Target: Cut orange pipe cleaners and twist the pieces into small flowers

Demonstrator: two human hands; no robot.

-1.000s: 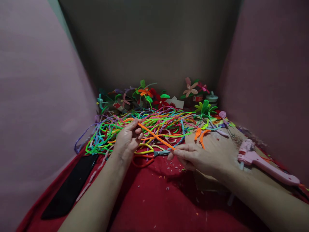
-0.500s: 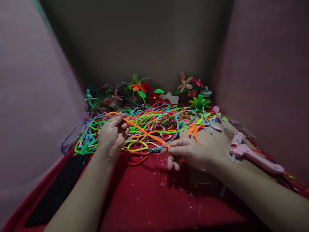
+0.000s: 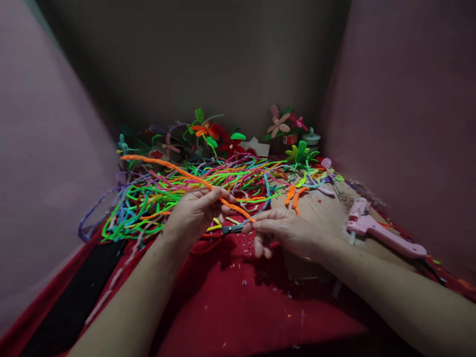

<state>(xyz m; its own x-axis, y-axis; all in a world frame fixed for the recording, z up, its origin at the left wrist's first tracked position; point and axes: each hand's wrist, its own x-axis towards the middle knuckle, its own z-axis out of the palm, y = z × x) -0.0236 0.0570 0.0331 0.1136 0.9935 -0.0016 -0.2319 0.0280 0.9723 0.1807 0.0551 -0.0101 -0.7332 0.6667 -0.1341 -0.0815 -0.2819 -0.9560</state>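
Observation:
An orange pipe cleaner (image 3: 178,169) runs through both my hands, its long free end reaching up and to the left over a heap of coloured pipe cleaners (image 3: 238,173). My left hand (image 3: 203,206) pinches it partway along between thumb and fingers. At its lower end, the thumb and index finger of my right hand (image 3: 277,230) grip the tip. Beneath the hands lie scissors (image 3: 232,229) with one yellow and one red handle, partly covered by my left hand. Two short orange pieces (image 3: 295,196) rest on the board right of the heap.
A pink glue gun (image 3: 386,237) lies on a brown board (image 3: 316,206) at the right. Pipe-cleaner flowers (image 3: 278,123) stand along the back, near a lidded jar (image 3: 311,138). A flat black object (image 3: 74,302) lies left on the red cloth (image 3: 230,307), which carries small scraps.
My left hand has slid along the orange pipe cleaner towards my right hand, leaving a long end free at the upper left. The view has shifted slightly. A pale pink strand now shows beside my left forearm.

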